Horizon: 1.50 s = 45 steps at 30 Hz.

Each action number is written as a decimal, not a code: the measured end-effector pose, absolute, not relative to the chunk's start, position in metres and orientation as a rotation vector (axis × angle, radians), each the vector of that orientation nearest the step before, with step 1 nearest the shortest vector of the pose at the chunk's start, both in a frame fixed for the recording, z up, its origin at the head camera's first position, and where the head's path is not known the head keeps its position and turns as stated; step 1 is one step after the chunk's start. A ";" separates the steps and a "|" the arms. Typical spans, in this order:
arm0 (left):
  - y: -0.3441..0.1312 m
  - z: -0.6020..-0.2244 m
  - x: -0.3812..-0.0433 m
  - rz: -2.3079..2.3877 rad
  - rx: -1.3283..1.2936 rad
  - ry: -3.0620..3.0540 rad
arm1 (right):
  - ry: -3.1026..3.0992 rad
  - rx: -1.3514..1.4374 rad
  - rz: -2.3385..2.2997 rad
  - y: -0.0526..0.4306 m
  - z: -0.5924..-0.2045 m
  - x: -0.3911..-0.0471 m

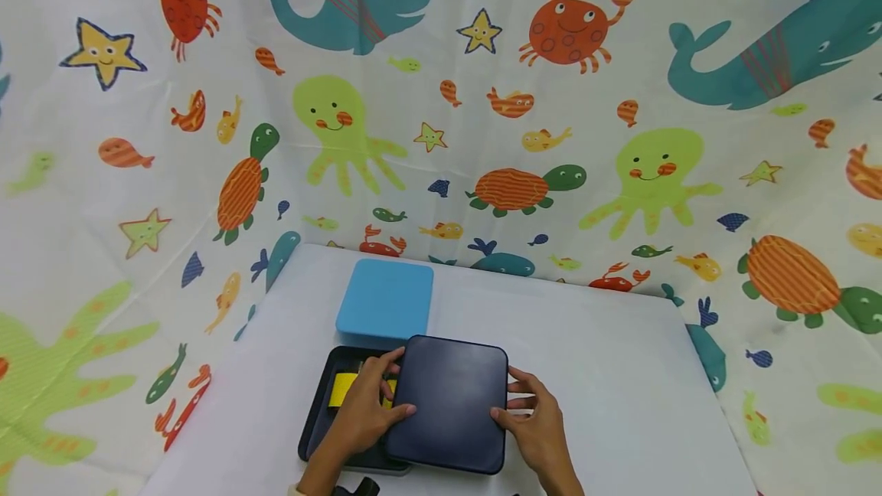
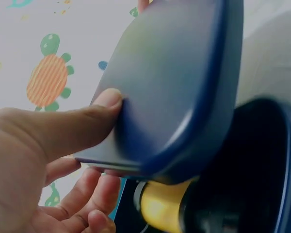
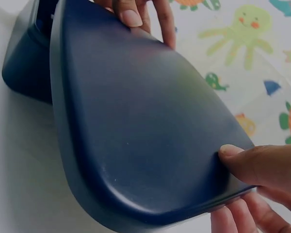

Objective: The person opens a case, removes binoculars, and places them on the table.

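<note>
Both hands hold a dark navy square lid (image 1: 451,404) by opposite sides. My left hand (image 1: 368,404) pinches its left edge, thumb on top and fingers beneath. On the right edge, my right hand (image 1: 536,418) grips the same way, and the right wrist view shows its thumb (image 3: 252,162) flat on the glossy top. Below and left of the lid stands an uncovered navy box (image 1: 318,435), partly hidden by the lid and left forearm. Inside the box lies a yellow item (image 1: 342,389) with dark ends, seen also as a yellow rounded shape (image 2: 162,206) in the left wrist view.
A light blue square box or lid (image 1: 387,298) lies behind the navy box on the white table (image 1: 592,358). A cloth (image 1: 510,136) printed with sea animals hangs behind and around the table. A small black object (image 1: 361,487) shows by the left forearm.
</note>
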<state>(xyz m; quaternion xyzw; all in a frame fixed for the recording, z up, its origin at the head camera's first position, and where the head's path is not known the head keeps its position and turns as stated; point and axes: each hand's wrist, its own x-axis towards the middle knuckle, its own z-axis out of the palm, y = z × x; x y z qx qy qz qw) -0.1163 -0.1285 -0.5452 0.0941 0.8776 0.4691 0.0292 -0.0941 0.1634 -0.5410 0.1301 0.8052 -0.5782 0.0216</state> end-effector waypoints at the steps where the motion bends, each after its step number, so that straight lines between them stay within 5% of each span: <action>1: -0.125 -0.545 -0.116 1.437 0.293 2.705 | 2.496 0.414 -1.788 0.166 -0.542 -0.093; 24: -0.044 -0.560 -0.121 1.399 0.331 2.630 | 2.559 0.528 -1.710 0.234 -0.554 -0.076; 45: -0.013 -0.583 -0.108 1.312 0.146 2.666 | 2.600 0.541 -1.578 0.247 -0.598 -0.071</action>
